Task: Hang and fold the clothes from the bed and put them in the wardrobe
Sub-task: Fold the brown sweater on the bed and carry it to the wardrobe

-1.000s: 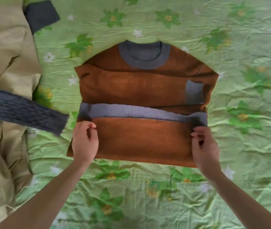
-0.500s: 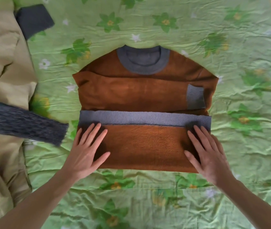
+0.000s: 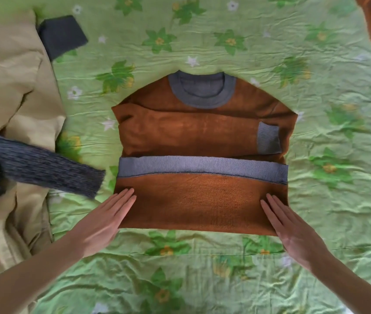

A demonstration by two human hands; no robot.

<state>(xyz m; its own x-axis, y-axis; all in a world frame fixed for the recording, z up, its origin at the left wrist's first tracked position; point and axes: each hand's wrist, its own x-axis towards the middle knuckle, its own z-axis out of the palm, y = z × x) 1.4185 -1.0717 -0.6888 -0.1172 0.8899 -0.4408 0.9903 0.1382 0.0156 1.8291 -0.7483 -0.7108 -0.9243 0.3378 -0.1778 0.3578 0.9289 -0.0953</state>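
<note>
Centre of the frame: you're working on the rust-brown knit sweater with grey ribbed collar, cuffs and hem (image 3: 202,137), lying flat on the green floral bedsheet (image 3: 316,64). Its sleeves are lying folded across the chest and the bottom third is lying turned up, so the grey hem band is running straight across the middle.

Your left hand (image 3: 105,218) and right hand (image 3: 293,227) are both lying flat with fingers straight and together, gripping nothing, at the lower left and lower right corners of the turned-up panel. Whether they're pressing down or just touching, can't tell.

Step in hand, as I read it: the fold, partway through. The next move is probably calling for taking both lower corners evenly and bringing the panel up toward the collar, edges square, so the sleeves aren't slipping out.

Left edge of the frame: a beige garment (image 3: 10,109) with a dark grey knit piece (image 3: 44,166) lying across it, both unfolded.
</note>
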